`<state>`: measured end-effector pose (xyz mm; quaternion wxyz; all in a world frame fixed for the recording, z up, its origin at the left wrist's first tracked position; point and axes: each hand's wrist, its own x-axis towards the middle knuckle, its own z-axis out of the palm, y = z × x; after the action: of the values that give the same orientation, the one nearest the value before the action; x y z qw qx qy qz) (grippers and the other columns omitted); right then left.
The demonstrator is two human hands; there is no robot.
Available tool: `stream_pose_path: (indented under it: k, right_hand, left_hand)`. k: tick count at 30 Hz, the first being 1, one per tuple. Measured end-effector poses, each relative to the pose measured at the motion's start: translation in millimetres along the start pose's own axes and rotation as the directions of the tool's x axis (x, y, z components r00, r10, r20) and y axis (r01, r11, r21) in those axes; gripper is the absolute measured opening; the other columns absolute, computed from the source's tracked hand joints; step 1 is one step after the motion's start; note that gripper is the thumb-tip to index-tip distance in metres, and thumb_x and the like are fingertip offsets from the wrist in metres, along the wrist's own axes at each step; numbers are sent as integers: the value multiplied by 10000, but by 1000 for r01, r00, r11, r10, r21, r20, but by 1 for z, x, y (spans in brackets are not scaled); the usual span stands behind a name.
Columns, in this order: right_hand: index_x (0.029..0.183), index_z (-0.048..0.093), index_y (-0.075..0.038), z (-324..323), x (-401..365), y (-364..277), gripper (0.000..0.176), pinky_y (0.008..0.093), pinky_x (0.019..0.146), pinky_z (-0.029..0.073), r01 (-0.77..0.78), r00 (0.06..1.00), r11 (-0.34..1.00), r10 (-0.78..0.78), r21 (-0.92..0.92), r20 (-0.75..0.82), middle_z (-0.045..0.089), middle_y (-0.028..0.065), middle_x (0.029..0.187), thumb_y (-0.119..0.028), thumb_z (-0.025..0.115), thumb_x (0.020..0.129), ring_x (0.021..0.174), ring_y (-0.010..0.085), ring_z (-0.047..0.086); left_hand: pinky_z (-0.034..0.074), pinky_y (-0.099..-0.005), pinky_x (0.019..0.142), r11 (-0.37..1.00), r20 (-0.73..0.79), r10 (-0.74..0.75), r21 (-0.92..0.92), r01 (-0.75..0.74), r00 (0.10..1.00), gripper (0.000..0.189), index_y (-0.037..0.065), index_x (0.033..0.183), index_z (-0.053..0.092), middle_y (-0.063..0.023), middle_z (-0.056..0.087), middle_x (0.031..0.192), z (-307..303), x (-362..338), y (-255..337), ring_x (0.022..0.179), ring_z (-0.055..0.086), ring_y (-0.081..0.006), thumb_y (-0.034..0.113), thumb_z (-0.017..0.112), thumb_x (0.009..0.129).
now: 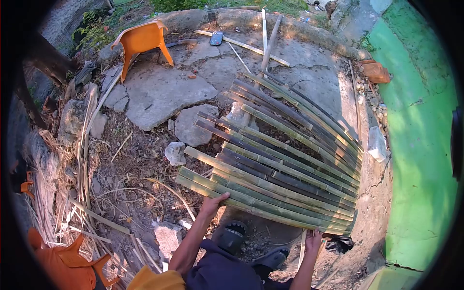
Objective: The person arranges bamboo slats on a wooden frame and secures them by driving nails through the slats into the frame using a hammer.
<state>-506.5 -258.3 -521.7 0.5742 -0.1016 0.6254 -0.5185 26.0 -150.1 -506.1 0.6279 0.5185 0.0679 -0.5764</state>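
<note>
My left hand [212, 204] grips the near edge of a row of split bamboo slats [270, 181], close to their left ends, with the thumb on top. At the near right corner of the slats, my right hand [313, 238] has its fingers bent up against the nearest slat; what it holds, if anything, is too small to make out. The slats lie side by side, green and dark brown, fanned apart at the left and gathered close at the right. Under their far part a bamboo pole [272, 41] sticks out.
An orange plastic chair [141, 39] stands at the far left, and a phone [216, 38] lies on the broken concrete. Stones [175, 153] and long strips [83, 145] lie to the left. A green wall [415, 140] runs along the right.
</note>
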Motion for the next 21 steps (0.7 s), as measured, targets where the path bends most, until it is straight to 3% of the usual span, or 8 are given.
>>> stream_pose_path:
  k: [2,3,4,6,8,11,18,21]
  right_hand:
    - [1409,517,-162,8,-5,-26,409,403,880,639,-19,999,999,17,-48,-39,694,80,1207,-202,658,1027,1030,223,711]
    - [1449,478,-131,8,-2,-50,469,411,794,652,-203,978,868,199,-453,-56,704,139,1155,-251,652,1030,928,255,735]
    - [1489,438,-99,14,-4,-71,540,419,708,665,-326,927,556,346,-765,-143,713,197,1103,-300,646,1033,826,288,759]
    - [1045,716,22,68,-9,-122,438,380,556,613,43,979,58,199,-997,53,693,136,663,-402,608,1035,563,266,720]
    - [894,711,8,161,-17,-128,385,326,569,526,432,897,118,-160,-894,412,660,84,634,-326,595,1045,570,180,671]
    - [1157,710,15,320,-33,-107,285,319,954,507,675,697,411,-84,-612,712,725,107,1093,-216,582,1050,1043,178,681]
    - [1248,671,5,532,30,21,402,417,1040,469,894,422,153,24,-421,906,699,214,1245,-277,483,1033,1179,335,653]
    - [1139,616,73,569,38,46,441,437,1018,434,882,440,-32,409,-470,799,691,210,1251,-301,420,1012,1147,354,610]
  left_hand:
    - [599,-371,898,1000,6,30,3,-30,1000,437,-37,1227,621,-128,707,1141,2,-2,-2,1008,710,-234,64,840,862]
    - [599,-371,898,999,-1,34,-3,-34,999,437,-37,1227,621,-128,707,1141,2,-4,-3,1008,710,-234,64,840,862]
    - [598,-371,899,997,17,81,-9,-81,997,445,-37,1233,619,-125,707,1141,3,-5,-4,1009,709,-235,67,841,861]
    - [596,-371,899,991,31,130,-19,-129,991,452,-37,1238,617,-123,707,1142,5,-5,-2,1010,708,-235,70,843,861]
    - [593,-368,902,997,9,76,31,-76,997,484,-37,1255,612,-123,705,1152,8,-10,1,1012,705,-238,97,853,858]
    - [589,-364,906,996,-18,42,83,-41,999,507,-42,1259,614,-132,705,1160,14,-20,10,1021,701,-236,134,865,855]
    - [582,-358,916,993,-22,31,118,-28,999,513,-58,1258,612,-137,708,1162,22,-32,24,1039,697,-236,153,863,863]
    - [580,-351,920,991,-40,35,129,-29,999,487,-53,1229,634,-126,716,1149,23,-33,23,1033,698,-221,152,872,856]
